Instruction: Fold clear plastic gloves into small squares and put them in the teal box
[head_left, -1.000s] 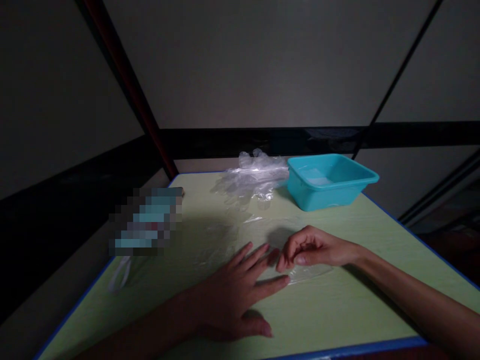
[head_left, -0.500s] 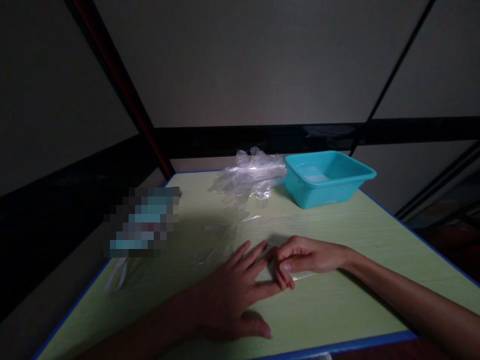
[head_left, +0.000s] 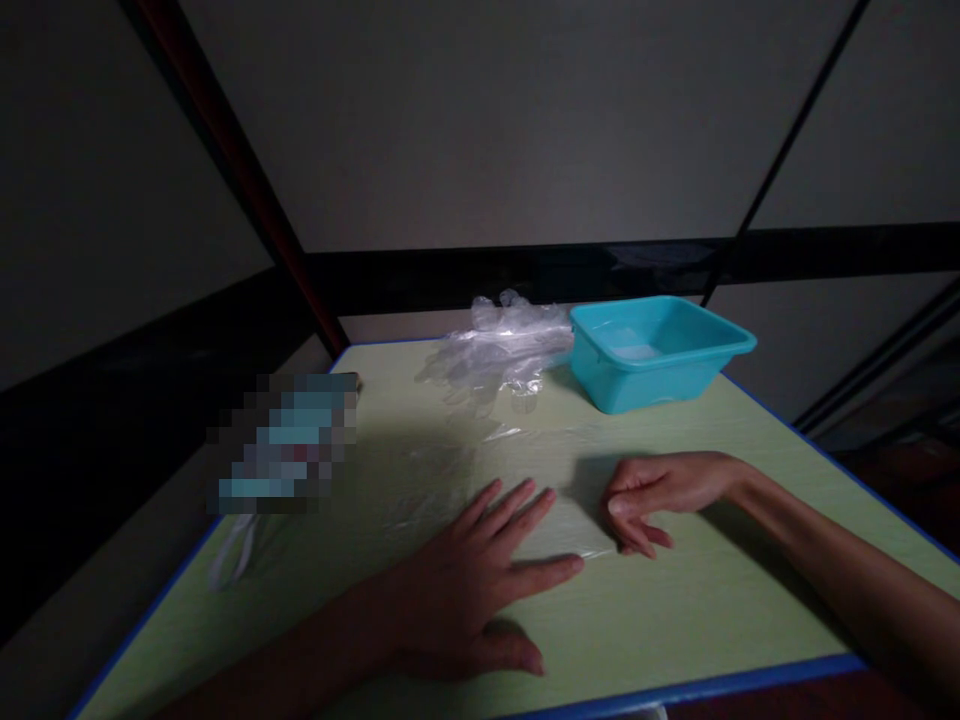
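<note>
A thin piece of clear plastic [head_left: 577, 520] lies flat on the pale green table; its outline is faint, and I cannot tell whether it is a glove like those behind it. My left hand [head_left: 480, 580] rests palm down on its near left part, fingers spread. At the plastic's right edge is my right hand [head_left: 645, 500], with curled fingers and the thumb pressed against the index finger. What may be between those fingertips is hidden. Farther back sits a crumpled pile of clear disposable plastic gloves [head_left: 510, 345].
A turquoise plastic basin [head_left: 660, 385] stands at the back right, beside the gloves, with something pale inside. On the left edge lies a pixelated flat object [head_left: 292, 440] with a white strap [head_left: 232, 555]. Blue edging [head_left: 690, 695] borders the table; wall panels rise behind.
My right hand has slid to the right, away from my left hand's fingers, which it was touching or overlapping. My left hand has stayed in place, spread flat.
</note>
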